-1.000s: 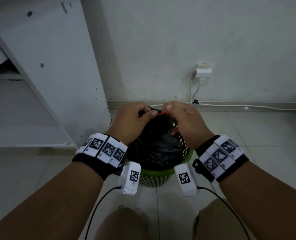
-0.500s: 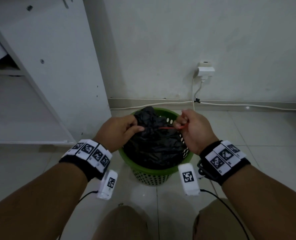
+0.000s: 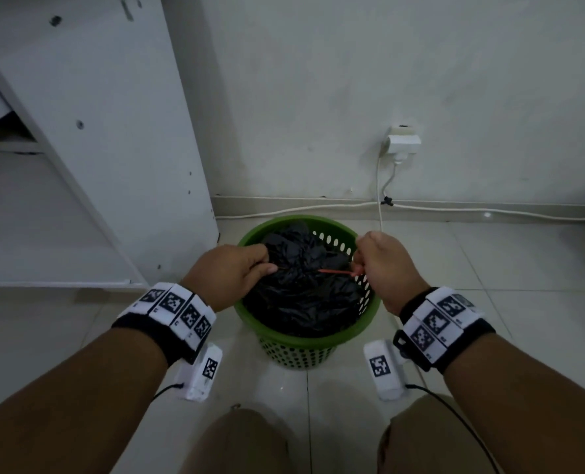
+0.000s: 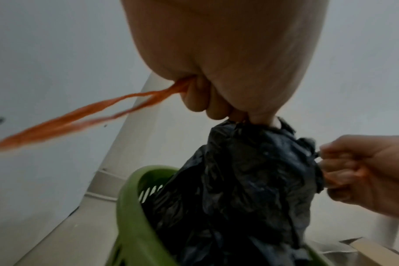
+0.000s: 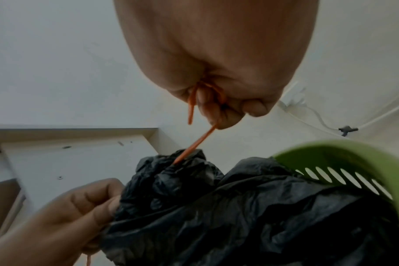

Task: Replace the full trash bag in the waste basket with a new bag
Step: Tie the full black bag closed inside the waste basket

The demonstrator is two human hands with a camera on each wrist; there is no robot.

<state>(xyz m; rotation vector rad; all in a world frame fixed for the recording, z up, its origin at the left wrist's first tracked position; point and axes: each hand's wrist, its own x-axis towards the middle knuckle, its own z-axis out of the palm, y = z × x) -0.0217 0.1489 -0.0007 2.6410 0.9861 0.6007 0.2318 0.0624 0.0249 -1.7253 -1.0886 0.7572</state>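
Green perforated waste basket (image 3: 304, 331) stands on pale floor tiles (image 3: 489, 268), close to the white wall (image 3: 352, 80). A black trash bag (image 3: 301, 295) sits inside it, its top gathered into a crumpled neck that rises above the rim between the two hands.

Left hand (image 3: 231, 273): fingers curled tight, thumb pressed against them, pinching one end of an orange drawstring (image 3: 335, 271) right at the bag's neck. In the left wrist view the fingertips (image 4: 216, 109) touch the black plastic, and a blurred loose loop of the string trails out from the closed fist on the side away from the bag.

Right hand (image 3: 385, 268): closed into a fist over the basket's rim, gripping the other end of the drawstring. In the right wrist view the string wraps round a curled finger (image 5: 213, 108), with a short tail hanging free beside it. From the fingers the string runs taut down to the bag's neck, where it goes into the folds.

Between the two sets of fingers the string lies nearly level across the gathered plastic. The hands are apart, each at one side of the neck.

Beyond the fingers: a white wall socket with plug (image 3: 402, 142) and a white cable (image 3: 489, 210) running along the skirting. To the left-hand side, a white cabinet panel (image 3: 96, 131). Both wrists wear bands with black-and-white markers.
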